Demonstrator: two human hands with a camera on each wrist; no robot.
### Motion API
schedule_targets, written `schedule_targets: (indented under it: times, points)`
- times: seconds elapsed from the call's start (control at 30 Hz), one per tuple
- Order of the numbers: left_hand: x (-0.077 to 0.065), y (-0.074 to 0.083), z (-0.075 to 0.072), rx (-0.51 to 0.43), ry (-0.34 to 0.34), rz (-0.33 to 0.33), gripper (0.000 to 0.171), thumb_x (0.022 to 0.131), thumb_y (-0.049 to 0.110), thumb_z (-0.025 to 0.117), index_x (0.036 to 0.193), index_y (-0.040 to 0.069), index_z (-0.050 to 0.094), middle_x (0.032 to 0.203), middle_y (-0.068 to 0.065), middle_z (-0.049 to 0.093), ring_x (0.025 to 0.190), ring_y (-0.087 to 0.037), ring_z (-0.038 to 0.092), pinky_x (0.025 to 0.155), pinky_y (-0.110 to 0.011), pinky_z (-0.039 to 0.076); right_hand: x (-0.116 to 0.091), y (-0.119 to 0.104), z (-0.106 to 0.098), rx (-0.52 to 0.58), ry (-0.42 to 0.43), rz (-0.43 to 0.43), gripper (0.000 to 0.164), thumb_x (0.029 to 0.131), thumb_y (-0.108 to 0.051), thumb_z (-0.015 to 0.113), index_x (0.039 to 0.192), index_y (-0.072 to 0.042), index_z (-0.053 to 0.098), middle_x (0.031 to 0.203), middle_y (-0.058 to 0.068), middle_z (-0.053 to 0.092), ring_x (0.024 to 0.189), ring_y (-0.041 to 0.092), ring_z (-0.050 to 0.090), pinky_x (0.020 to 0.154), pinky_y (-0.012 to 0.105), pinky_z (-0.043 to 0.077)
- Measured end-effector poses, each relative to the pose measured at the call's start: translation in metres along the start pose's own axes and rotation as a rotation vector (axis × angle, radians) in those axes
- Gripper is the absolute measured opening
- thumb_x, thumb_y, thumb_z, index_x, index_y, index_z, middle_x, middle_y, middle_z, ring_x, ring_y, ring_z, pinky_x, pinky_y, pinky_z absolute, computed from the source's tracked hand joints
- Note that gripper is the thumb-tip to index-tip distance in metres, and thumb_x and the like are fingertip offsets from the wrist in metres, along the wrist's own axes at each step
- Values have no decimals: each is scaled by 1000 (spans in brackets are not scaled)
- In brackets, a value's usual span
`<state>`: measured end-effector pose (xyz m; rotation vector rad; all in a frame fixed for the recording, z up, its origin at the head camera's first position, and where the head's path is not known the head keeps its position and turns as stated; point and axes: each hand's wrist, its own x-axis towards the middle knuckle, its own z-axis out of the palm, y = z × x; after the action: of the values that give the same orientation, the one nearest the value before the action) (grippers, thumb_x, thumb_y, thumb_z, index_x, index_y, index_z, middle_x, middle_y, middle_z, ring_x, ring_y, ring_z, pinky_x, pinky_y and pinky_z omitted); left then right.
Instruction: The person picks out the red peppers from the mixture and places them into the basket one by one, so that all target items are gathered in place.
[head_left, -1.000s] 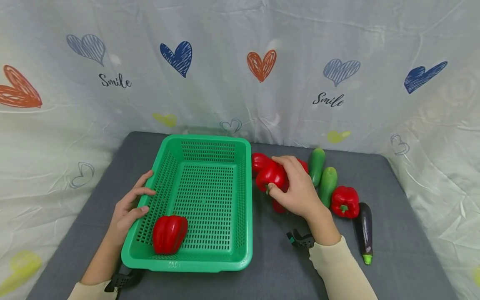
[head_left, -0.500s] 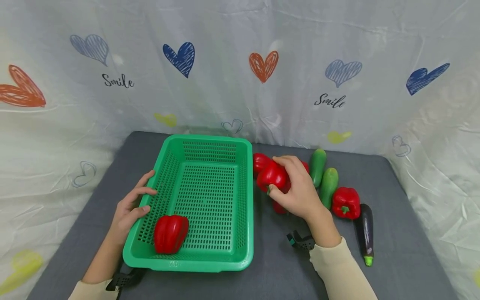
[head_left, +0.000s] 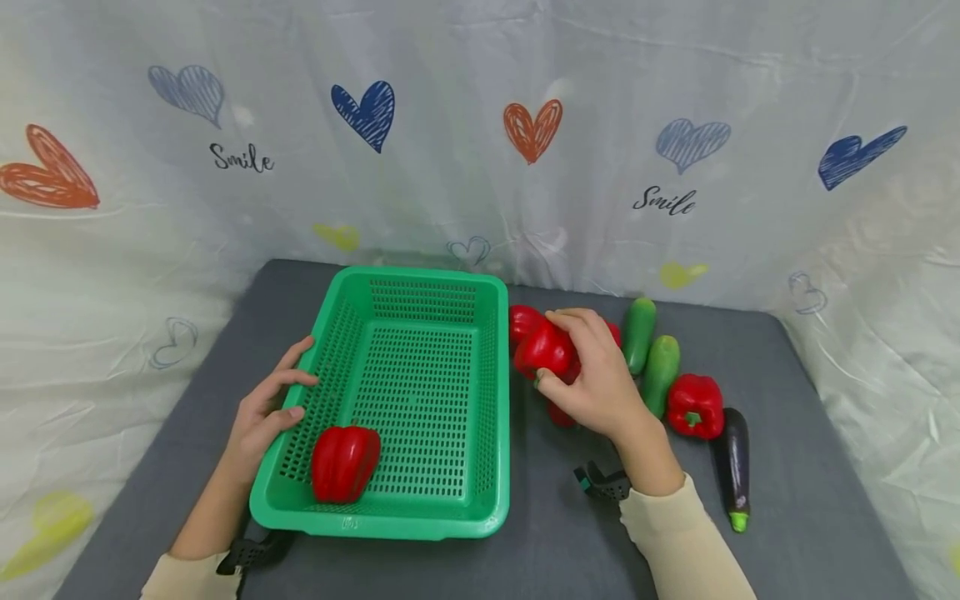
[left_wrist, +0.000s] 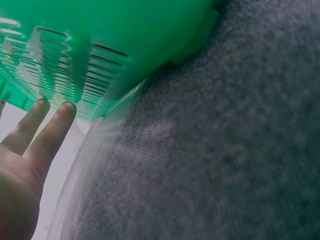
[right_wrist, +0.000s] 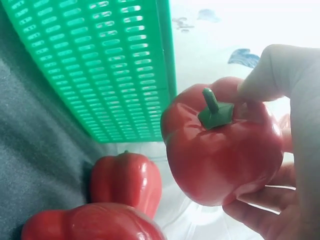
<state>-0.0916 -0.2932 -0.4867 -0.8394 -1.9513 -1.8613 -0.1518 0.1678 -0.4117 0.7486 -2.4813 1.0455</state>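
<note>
A red bell pepper point(head_left: 542, 348) with a green stem is held in my right hand point(head_left: 596, 375), thumb on the stem side and fingers on the far side. The right wrist view shows this pepper point(right_wrist: 220, 150) apart from two others lower down. My left hand point(head_left: 258, 417) holds the left rim of a green perforated basket point(head_left: 378, 527), thumb and fingertips over the edge. In the left wrist view, straighter fingers point(left_wrist: 52, 130) meet the basket's outer wall. Inside the basket, at its near left corner, lies another red bell pepper point(head_left: 345, 464).
More red peppers point(head_left: 523, 322) lie around and partly behind my right hand. To their right are two green cucumbers point(head_left: 639, 333), a red pepper point(head_left: 695, 406) and a dark eggplant point(head_left: 735, 467) on the grey cloth point(head_left: 795, 500). A white curtain point(head_left: 450, 200) hangs behind.
The whole scene has shifted slightly rightward in the head view. Both hands keep their places on the basket rim and the pepper, which has tilted slightly at most.
</note>
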Motion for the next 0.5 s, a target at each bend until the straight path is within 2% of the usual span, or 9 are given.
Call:
schedule_targets:
  times: [0.5]
  points:
    - [1,0,0,-15,-7,-8,39,88,-23,42,123,-20,59,172,-25,36,164,-29,28,122,-29,30,10,-5,-2,-43,-7,-56,71,80,-26,77,145,-5,61,145,12,59,131,29,56,89,55,60]
